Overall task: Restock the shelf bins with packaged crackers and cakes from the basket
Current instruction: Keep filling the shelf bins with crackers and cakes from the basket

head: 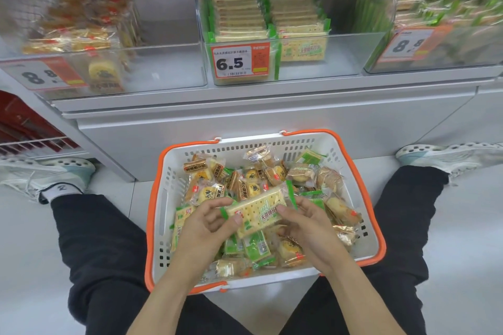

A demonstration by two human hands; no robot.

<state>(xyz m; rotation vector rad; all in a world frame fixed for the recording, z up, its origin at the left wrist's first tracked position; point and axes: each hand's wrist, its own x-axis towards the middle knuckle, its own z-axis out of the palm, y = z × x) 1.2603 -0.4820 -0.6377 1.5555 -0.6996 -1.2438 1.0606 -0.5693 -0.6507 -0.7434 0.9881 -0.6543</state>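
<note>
A white basket with an orange rim sits on the floor between my legs, full of wrapped cakes and green-edged cracker packs. Over it, my left hand and my right hand both pinch one cracker pack, left hand at its left end, right hand at its right edge. On the shelf above, the middle clear bin holds two rows of the same cracker packs. The left clear bin holds golden wrapped cakes.
A third clear bin with green-edged packs stands at the right, blurred. Price tags hang on the bin fronts. A grey shelf base rises behind the basket. My shoes flank the basket; a red crate sits far left.
</note>
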